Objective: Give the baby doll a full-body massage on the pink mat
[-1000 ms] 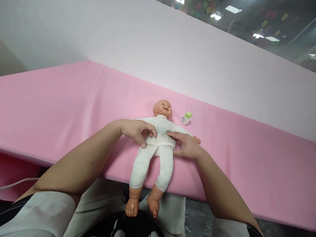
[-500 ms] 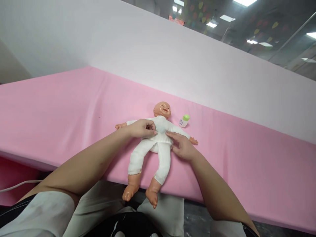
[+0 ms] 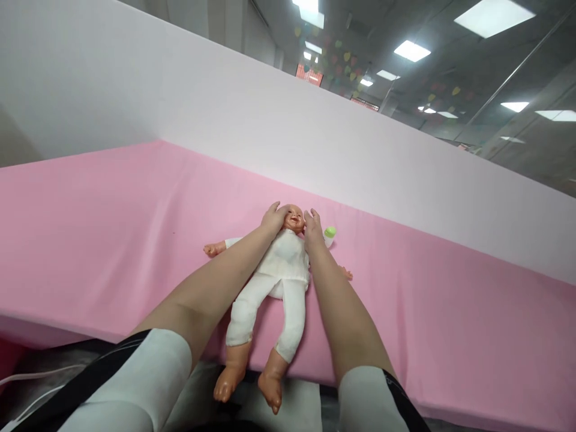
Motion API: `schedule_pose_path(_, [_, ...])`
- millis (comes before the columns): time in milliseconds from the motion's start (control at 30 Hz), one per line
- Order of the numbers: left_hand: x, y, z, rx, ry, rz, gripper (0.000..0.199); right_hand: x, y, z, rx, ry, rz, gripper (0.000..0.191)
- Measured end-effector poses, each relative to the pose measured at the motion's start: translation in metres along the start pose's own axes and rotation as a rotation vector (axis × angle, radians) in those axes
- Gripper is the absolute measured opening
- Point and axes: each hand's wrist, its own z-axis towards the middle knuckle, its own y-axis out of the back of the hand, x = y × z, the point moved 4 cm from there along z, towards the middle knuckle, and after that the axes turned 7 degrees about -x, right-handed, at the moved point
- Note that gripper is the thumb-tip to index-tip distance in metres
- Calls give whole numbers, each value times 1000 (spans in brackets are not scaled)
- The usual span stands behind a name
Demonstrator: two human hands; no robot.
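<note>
A baby doll (image 3: 284, 258) in a white top and trousers lies face up, its head toward the wall and its bare feet over the near edge of the pink surface. My left hand (image 3: 275, 217) is at one side of the doll's head, fingers apart, the thumb by its face. On the head's other side my right hand (image 3: 312, 228) stands with fingers apart, close to the cheek. Neither hand is closed round anything. Just right of my right hand lies a small bottle (image 3: 330, 236) with a green cap, partly hidden by that hand.
The doll lies on a pink padded surface (image 3: 450, 312), bordered at the back by a white wall (image 3: 360, 162). Above the wall, glass shows ceiling lights. A white cable (image 3: 42, 375) runs at the lower left, below the surface.
Both hands have moved from the doll's belly up to the sides of its head, and their fingers have spread. The camera view has tilted upward a little.
</note>
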Motion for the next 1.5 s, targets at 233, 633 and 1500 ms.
schedule_pose_path(233, [24, -13, 8, 77, -12, -85, 70, -27, -23, 11, -115, -128, 223, 63])
schedule_pose_path(633, [28, -33, 4, 232, 94, -374, 64, -24, -6, 5, -89, -141, 79, 75])
schedule_pose_path(1500, [15, -26, -10, 229, 281, -572, 65, -32, 0, -1, -183, -148, 486, 54])
